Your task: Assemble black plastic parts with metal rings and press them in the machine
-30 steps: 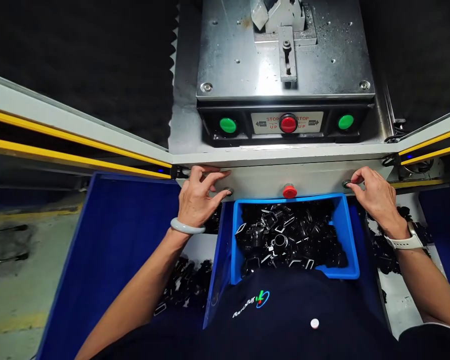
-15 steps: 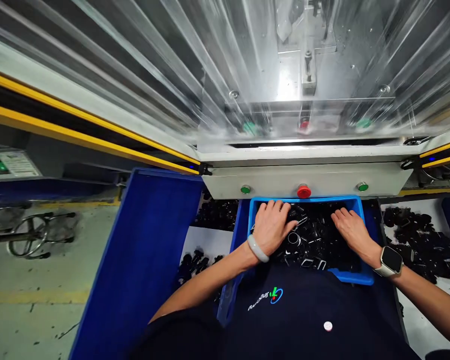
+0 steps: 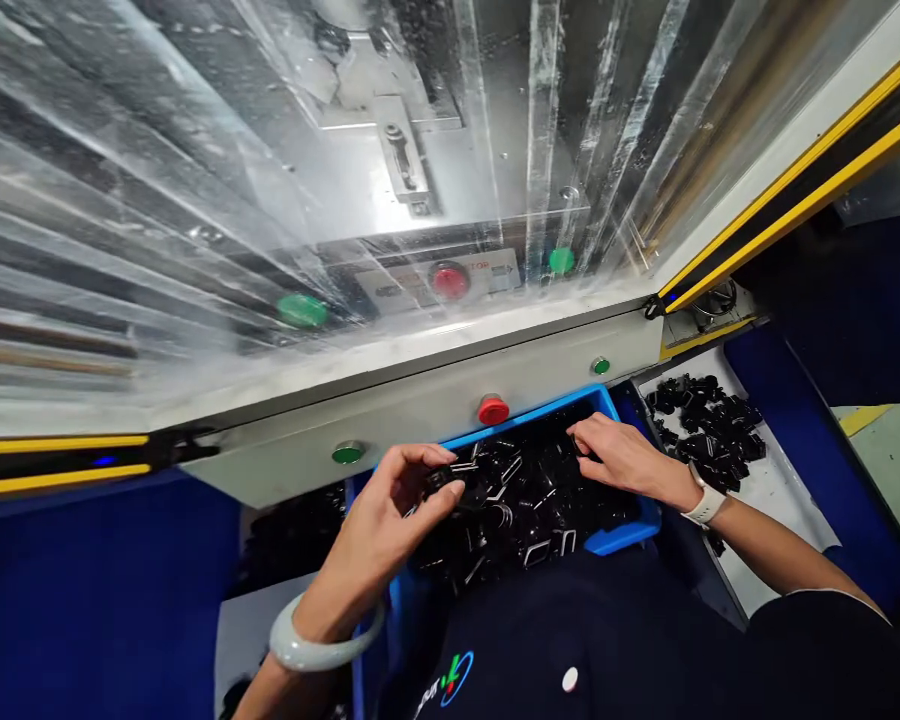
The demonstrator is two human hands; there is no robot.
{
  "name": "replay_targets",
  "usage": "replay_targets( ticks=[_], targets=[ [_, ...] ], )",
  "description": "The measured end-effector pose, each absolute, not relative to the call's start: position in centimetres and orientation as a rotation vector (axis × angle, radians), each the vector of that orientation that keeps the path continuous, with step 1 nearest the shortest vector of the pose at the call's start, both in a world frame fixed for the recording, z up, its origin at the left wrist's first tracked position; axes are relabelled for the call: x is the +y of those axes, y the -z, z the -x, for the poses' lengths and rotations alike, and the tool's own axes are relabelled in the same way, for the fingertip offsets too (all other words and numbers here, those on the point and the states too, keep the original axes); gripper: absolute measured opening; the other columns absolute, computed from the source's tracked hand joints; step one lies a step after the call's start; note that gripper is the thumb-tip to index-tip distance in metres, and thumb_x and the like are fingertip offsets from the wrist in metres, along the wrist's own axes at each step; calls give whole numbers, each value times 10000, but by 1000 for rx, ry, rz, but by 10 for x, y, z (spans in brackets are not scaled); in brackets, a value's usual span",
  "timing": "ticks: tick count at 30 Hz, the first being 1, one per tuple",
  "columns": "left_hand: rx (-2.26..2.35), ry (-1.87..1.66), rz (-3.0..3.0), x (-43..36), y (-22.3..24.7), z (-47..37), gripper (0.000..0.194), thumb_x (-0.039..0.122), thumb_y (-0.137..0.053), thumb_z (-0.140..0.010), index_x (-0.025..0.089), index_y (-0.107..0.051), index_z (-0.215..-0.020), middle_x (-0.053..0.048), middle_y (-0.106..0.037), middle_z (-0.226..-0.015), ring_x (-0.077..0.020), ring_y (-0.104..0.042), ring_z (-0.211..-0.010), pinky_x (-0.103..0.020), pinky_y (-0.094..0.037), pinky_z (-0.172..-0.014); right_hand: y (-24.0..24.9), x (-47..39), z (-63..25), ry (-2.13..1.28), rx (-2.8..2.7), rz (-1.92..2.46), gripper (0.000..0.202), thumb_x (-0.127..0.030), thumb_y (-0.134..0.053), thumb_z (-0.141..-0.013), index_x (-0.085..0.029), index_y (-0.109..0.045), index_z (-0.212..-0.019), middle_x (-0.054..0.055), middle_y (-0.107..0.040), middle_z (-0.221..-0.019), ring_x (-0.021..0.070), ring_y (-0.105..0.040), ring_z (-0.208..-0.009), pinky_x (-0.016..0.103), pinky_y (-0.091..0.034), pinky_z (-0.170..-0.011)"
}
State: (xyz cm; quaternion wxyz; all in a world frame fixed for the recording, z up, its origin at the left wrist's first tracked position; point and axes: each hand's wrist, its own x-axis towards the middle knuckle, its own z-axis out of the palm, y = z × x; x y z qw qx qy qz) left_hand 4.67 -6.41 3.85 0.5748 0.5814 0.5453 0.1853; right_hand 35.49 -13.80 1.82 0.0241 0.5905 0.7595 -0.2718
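Observation:
My left hand (image 3: 390, 515), with a pale bangle at the wrist, is raised over the left side of a blue bin (image 3: 615, 540). Its thumb and fingers are curled around a small glossy black part (image 3: 439, 482), partly hidden by the fingers. Over the bin's right side, my right hand (image 3: 621, 462) has its fingers bent and drawn together. Whatever lies between those fingertips is too dark to make out. Many loose black parts (image 3: 540, 485), some with shiny rectangular or round edges, fill the bin below both hands.
Behind the bin runs a machine front panel (image 3: 420, 425) with a red button (image 3: 493, 409) and green buttons (image 3: 349, 452). Clear plastic strips (image 3: 540, 130) hang above it. More black parts (image 3: 709, 425) lie on a white sheet at right. Yellow-edged posts (image 3: 802, 190) flank the opening.
My view has turned and moved closer to the panel. My left hand has lifted out of the parts, now with a black part in its fingers. My right hand's fingers have drawn together.

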Motion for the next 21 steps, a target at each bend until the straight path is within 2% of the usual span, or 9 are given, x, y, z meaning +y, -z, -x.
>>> replay_targets(
  ticks=[3, 5, 7, 9, 13, 18, 21],
  targets=[
    [1193, -505, -839, -66, -50, -58, 547, 601, -849, -781, 218, -666, -1126, -49, -682, -1074, -170, -611, -878, -238, -489, -644, -26, -134, -354, 1061, 2386, -1942, 164, -352, -567, -1042, -218, -562, -946, -3, -693, -977, 134, -635, -885, 235, -498, -774],
    [1103, -579, -645, -67, -53, -68, 591, 628, -897, -720, 196, -718, -1082, -37, -677, -990, -141, -601, -805, -218, -490, -617, -29, -131, -350, 1285, 2305, -2206, 197, -406, -542, -1059, -224, -617, -1062, 8, -727, -990, 143, -681, -884, 252, -518, -774],
    [1023, -667, -552, -65, -51, -76, 566, 611, -920, -701, 165, -763, -1012, -44, -688, -954, -126, -609, -765, -224, -520, -634, -33, -125, -345, 1514, 2152, -2501, 246, -430, -577, -1041, -245, -646, -1188, 20, -757, -1022, 166, -721, -935, 279, -534, -807],
    [964, -723, -489, -62, -49, -81, 502, 554, -916, -742, 160, -790, -1026, -66, -720, -991, -146, -653, -804, -259, -573, -700, -39, -118, -337, 1654, 2100, -2666, 285, -471, -641, -1002, -253, -673, -1183, 35, -766, -1059, 184, -731, -982, 303, -547, -846],
    [909, -803, -461, -60, -48, -88, 405, 474, -906, -789, 159, -813, -1026, -97, -741, -1086, -195, -683, -952, -316, -635, -798, -58, -102, -312, 1807, 2208, -2775, 302, -524, -722, -936, -232, -719, -1012, 35, -742, -979, 156, -700, -846, 290, -561, -769],
    [915, -844, -559, -61, -50, -98, 390, 477, -870, -830, 141, -805, -1017, -119, -720, -1193, -213, -679, -1011, -349, -671, -809, -68, -85, -287, 1806, 2223, -2683, 290, -510, -736, -921, -223, -745, -963, 17, -739, -878, 125, -635, -698, 271, -534, -668],
    [954, -891, -665, -60, -49, -104, 387, 507, -811, -881, 142, -782, -1006, -114, -711, -1176, -207, -692, -980, -361, -682, -796, -67, -78, -283, 1738, 2200, -2701, 293, -510, -735, -920, -221, -750, -963, 21, -750, -890, 125, -631, -687, 276, -534, -666]
  ],
)
